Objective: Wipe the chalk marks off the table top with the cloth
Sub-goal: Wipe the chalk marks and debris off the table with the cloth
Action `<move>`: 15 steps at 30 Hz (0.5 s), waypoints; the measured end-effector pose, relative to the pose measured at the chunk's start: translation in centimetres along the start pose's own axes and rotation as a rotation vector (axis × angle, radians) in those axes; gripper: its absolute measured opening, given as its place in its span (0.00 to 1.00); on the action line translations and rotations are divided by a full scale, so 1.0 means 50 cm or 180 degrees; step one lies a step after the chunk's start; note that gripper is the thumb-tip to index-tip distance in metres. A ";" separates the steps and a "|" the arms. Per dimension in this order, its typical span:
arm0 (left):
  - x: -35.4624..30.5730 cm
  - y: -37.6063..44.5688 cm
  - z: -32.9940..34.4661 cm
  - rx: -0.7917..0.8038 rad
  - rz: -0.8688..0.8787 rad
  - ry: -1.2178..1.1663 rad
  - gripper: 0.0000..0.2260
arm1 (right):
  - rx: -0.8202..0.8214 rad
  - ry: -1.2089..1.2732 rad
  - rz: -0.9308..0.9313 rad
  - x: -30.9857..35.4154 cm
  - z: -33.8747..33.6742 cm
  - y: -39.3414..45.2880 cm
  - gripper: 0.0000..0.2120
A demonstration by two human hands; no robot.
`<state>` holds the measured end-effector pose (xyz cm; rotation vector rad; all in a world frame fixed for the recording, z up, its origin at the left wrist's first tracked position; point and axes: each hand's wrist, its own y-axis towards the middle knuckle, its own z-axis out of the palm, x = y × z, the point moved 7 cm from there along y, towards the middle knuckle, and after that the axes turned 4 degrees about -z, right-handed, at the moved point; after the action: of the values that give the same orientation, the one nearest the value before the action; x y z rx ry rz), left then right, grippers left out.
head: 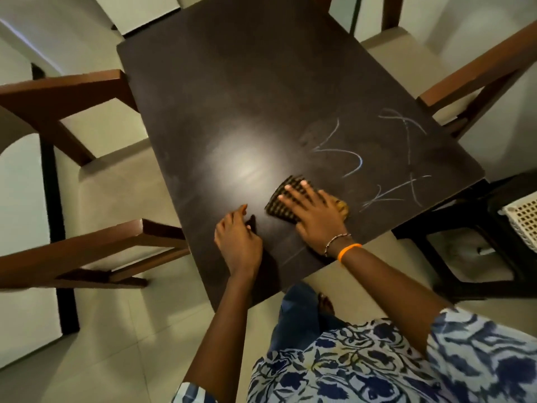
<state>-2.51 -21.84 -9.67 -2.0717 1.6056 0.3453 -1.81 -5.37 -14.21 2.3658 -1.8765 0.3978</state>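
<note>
A dark brown table top (pixel 232 91) fills the middle of the view. White chalk marks (pixel 351 158) curl across its right half, with more crossed strokes (pixel 406 141) toward the right edge. My right hand (pixel 313 212) lies flat, fingers spread, pressing a dark checked cloth (pixel 283 199) with a yellow edge onto the table just left of the marks. My left hand (pixel 236 237) rests on the near part of the table beside it, fingers loosely curled, holding nothing.
Brown wooden chairs (pixel 72 94) with pale seats stand at the left and right (pixel 476 82) of the table. A black stool (pixel 453 225) and a white perforated basket (pixel 523 222) sit at the right. Pale floor tiles surround the table.
</note>
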 end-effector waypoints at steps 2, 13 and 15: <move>-0.037 0.014 0.025 0.0093 0.0230 0.0193 0.22 | -0.0066 -0.0078 0.0366 -0.101 -0.032 -0.003 0.32; -0.084 0.089 0.049 0.0073 0.0538 0.0188 0.21 | -0.0587 0.0164 0.2583 -0.279 -0.084 -0.010 0.29; -0.071 0.102 0.041 0.0002 0.0453 0.0233 0.20 | -0.0530 0.0114 0.2370 -0.194 -0.062 0.024 0.30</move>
<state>-8.16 -18.75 -10.81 -1.9956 1.8017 0.3209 -5.43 4.23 -13.88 1.4744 -2.5945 0.3067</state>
